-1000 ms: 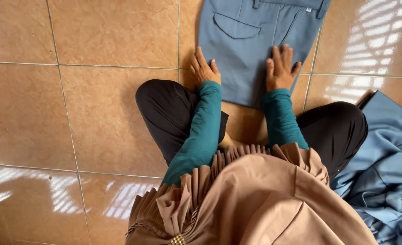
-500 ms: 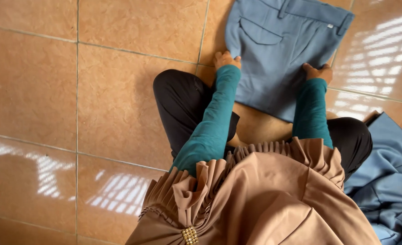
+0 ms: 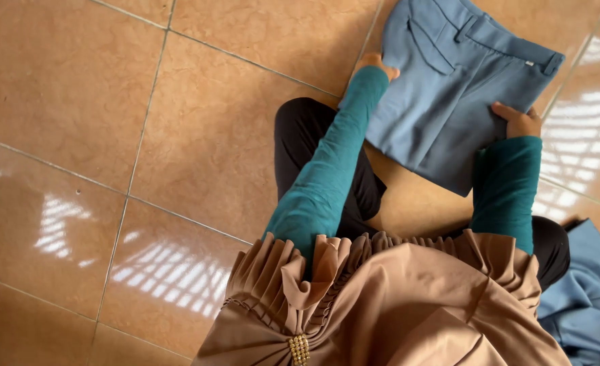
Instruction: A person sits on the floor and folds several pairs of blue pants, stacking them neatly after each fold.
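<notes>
Left hand (image 3: pixel 376 64): mostly tucked under the edge of the folded blue trousers (image 3: pixel 449 88); only knuckles show, grip cannot be told. Right hand (image 3: pixel 519 120): fingers partly hidden at the trousers' right side, palm out of sight. Trousers' upper part cut off by the top edge of the view. Second blue garment (image 3: pixel 584 298) cut off at the right and bottom edges; its kind cannot be told. Black-clad legs (image 3: pixel 313 149) partly covered by the brown pleated garment (image 3: pixel 395 305), which runs off the bottom edge.
</notes>
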